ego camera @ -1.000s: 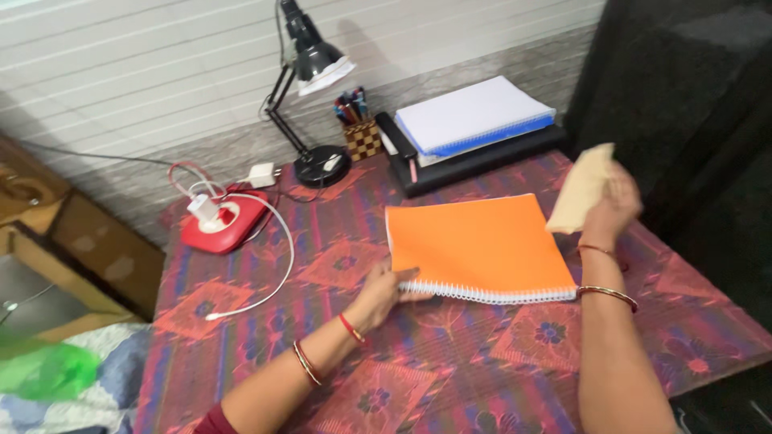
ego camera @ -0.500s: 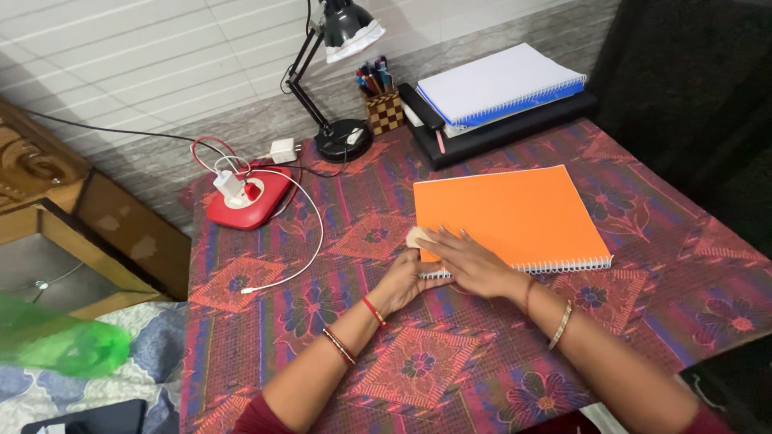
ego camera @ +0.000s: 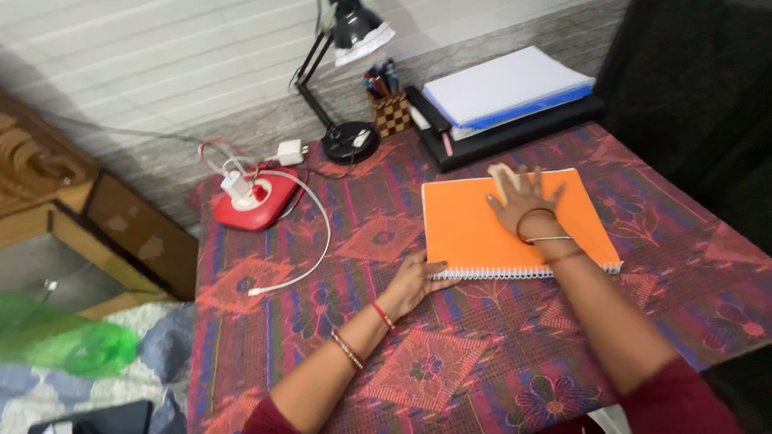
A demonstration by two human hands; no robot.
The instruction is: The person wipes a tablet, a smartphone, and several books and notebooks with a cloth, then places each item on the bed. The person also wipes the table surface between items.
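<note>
Left hand (ego camera: 416,281): resting on the worktop (ego camera: 482,354) at the near-left corner of the orange notebook (ego camera: 474,229), fingers loosely curled, thumb touching the spiral edge; gripping nothing.
Right hand (ego camera: 524,201): laid flat on the orange cover near its far edge, fingers spread and pressing a pale cloth (ego camera: 500,175) against the cover; only a bit of the cloth visible beyond the fingertips.
Orange notebook: lying closed and flat on the worktop, white spiral binding along the near edge, placed toward the far right part of the patterned covering.
Wrists: bangles and a red thread on the left, thin bangles on the right.
Black tray (ego camera: 515,133): just beyond the notebook, against the wall, carrying a stack of spiral pads (ego camera: 507,88), white on top with blue beneath.
Pen holder (ego camera: 390,112): chequered cube full of pens, left of the tray.
Desk lamp (ego camera: 350,88): black, round base beside the pen holder.
Red power strip (ego camera: 256,201): at the far left of the worktop, white charger plugged in, white cable (ego camera: 310,257) looping toward the near side.
</note>
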